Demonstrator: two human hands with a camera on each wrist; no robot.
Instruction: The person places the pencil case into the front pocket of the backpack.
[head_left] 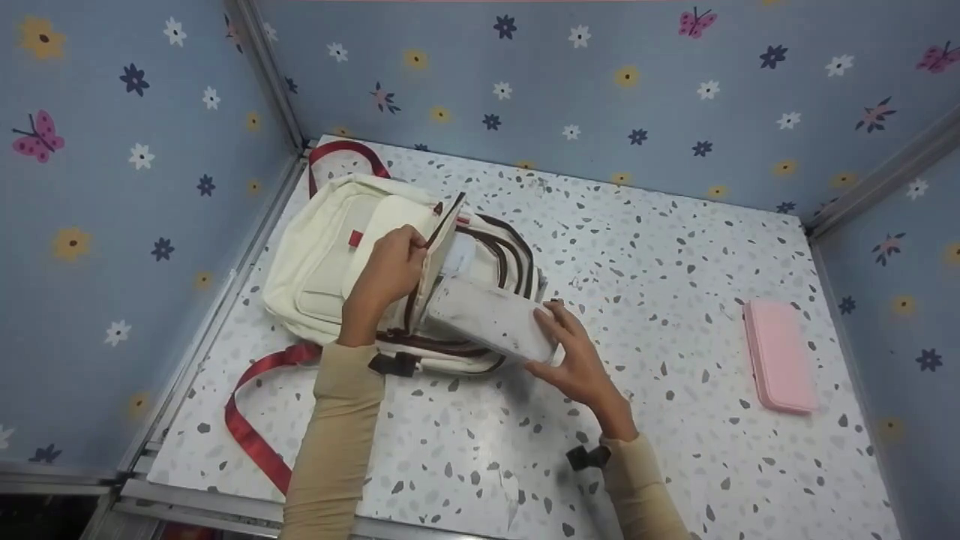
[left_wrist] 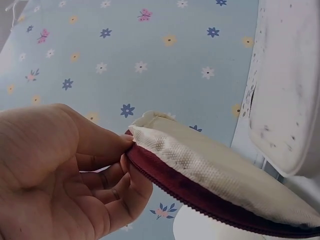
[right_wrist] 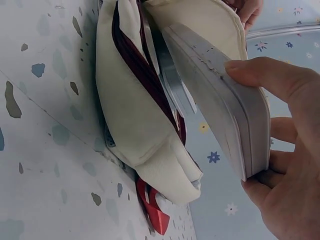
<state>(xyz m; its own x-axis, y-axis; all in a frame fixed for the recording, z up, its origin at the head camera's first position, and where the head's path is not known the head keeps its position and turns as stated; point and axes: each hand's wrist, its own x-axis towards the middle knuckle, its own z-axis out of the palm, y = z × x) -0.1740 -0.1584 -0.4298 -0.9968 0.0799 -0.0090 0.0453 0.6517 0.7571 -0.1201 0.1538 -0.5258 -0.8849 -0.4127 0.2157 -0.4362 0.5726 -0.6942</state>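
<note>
A cream backpack (head_left: 322, 262) with dark red zips lies on the table, its compartment unzipped. My left hand (head_left: 390, 266) pinches the zipped edge of the flap (left_wrist: 200, 180) between thumb and fingers, holding it up. In my right hand (head_left: 574, 356) is a white, scuffed flat box (head_left: 491, 319), gripped by its outer end. The box's other end is at the opening of the backpack, tilted, partly inside. Something light grey and flat (right_wrist: 175, 80) shows inside the bag beside the box; its kind is unclear.
A pink rectangular case (head_left: 780, 356) lies on the right of the speckled table (head_left: 675, 255). Red straps (head_left: 251, 420) trail from the backpack on the left. Flower-patterned panels (head_left: 525, 82) wall the table at the back and sides.
</note>
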